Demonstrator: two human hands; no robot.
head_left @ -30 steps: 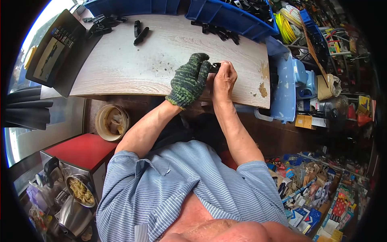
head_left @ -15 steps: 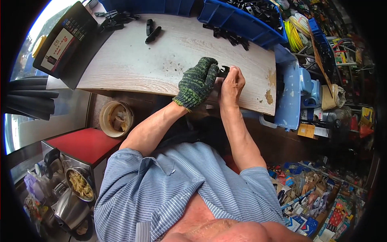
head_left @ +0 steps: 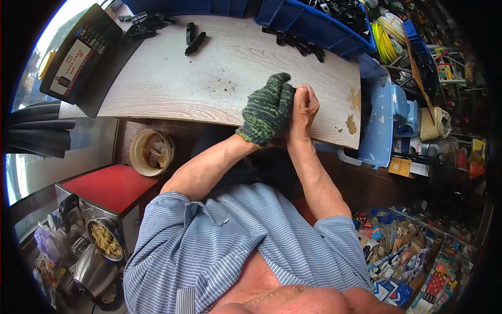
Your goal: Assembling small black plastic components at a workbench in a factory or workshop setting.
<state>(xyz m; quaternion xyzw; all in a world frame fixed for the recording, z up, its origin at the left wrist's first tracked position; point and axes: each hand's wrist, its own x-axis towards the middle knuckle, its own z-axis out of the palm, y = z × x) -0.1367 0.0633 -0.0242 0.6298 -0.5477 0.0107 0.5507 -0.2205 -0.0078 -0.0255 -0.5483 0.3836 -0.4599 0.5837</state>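
My left hand (head_left: 265, 111), in a dark green and black knitted glove, is curled and pressed against my bare right hand (head_left: 303, 111) over the table's front edge. My right fingers are closed, with the thumb on top. A small black part showed between the two hands half a second ago; now they cover it. On the wood-grain table (head_left: 172, 78), two black elongated pieces (head_left: 195, 44) lie toward the back left. More black pieces (head_left: 295, 44) lie in a row before the blue bin, and another pile (head_left: 144, 26) sits at the back left corner.
A blue bin (head_left: 319, 26) heaped with black parts stands at the back right. An open display box (head_left: 73, 63) is on the left. A light-blue tub (head_left: 377, 120) flanks the table's right end. A bucket (head_left: 150, 152) and a red-topped cabinet (head_left: 104, 188) are at lower left.
My gloved left hand has shifted right and closed in against my right hand. The black part that showed between them is now hidden. My right hand has hardly moved.
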